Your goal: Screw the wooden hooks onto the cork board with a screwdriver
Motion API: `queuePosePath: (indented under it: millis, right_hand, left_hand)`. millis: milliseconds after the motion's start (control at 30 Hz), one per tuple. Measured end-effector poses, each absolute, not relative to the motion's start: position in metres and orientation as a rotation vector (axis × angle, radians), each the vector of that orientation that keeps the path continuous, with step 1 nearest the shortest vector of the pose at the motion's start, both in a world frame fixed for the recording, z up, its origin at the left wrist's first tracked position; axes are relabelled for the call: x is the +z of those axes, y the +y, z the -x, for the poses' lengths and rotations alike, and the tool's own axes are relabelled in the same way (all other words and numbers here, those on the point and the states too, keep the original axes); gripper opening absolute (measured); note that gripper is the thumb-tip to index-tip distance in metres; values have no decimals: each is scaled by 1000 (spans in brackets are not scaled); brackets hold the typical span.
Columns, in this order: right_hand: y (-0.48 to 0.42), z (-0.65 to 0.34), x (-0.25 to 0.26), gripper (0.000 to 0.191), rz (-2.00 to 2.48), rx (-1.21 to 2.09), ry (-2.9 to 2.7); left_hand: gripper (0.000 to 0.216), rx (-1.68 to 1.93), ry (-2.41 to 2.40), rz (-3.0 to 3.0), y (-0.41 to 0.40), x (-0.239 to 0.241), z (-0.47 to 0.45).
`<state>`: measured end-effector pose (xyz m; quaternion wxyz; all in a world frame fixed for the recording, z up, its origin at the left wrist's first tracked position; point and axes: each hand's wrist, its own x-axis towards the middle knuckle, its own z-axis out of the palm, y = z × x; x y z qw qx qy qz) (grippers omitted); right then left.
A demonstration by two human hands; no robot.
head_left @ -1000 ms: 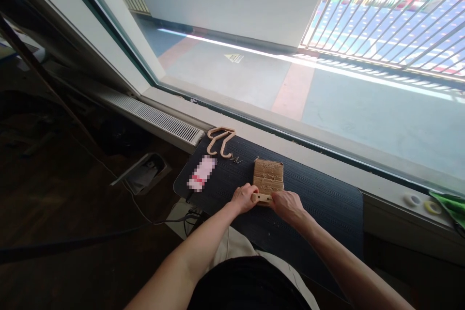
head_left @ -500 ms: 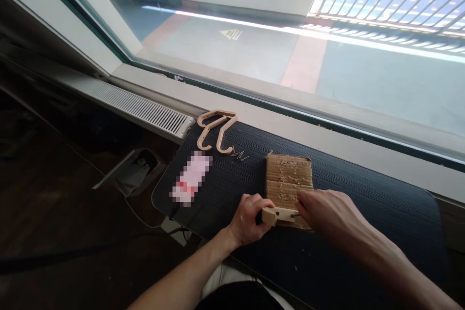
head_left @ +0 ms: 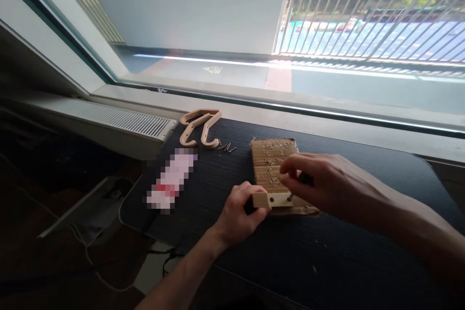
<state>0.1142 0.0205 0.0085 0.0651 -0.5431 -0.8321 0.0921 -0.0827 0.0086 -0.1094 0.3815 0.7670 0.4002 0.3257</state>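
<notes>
Across the cardboard (head_left: 271,167), near end: a pale wooden piece (head_left: 280,200) with a dark hole in its face; a small metal tip (head_left: 289,198) stands at its right part.
Left hand (head_left: 238,213): just left of the cardboard's near end, fingers clamped on the left end of the wooden piece.
Right hand (head_left: 327,179): above the cardboard's right side, fingers curled about a dark handle (head_left: 305,178), mostly hidden; thumb and forefinger show a gap at the tips, and I cannot tell whether the grip is closed.
Screws (head_left: 226,147): a loose little cluster, left of the cardboard's far end.
Wooden hooks (head_left: 214,120): two, bent, close together, farther left of the cardboard.
Pink item (head_left: 172,174): well left of the cardboard, pixelated.
Desk (head_left: 218,174): black, under the cardboard.
</notes>
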Motion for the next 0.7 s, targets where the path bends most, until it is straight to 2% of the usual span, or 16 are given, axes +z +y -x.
queuePosePath:
  millis: [67, 233, 400, 533, 700]
  right_hand:
    - [12, -111, 5, 20, 1542, 305, -2488]
    - [-6, -102, -6, 21, 1485, 151, -2464]
    - [-22, -101, -7, 16, 1486, 142, -2417]
    - [-32, -110, -8, 14, 1522, 124, -2339]
    - [-39, -113, -9, 14, 1543, 89, -2293]
  left_hand:
    - [20, 841, 1026, -1943, 5, -105, 89]
    - [45, 962, 1151, -2088, -6, -76, 92]
    - [26, 619, 1213, -2552, -10, -41, 69]
    - [15, 334, 1234, -2696, -6, -36, 48]
    - [21, 306, 1332, -2695, -6, -41, 42]
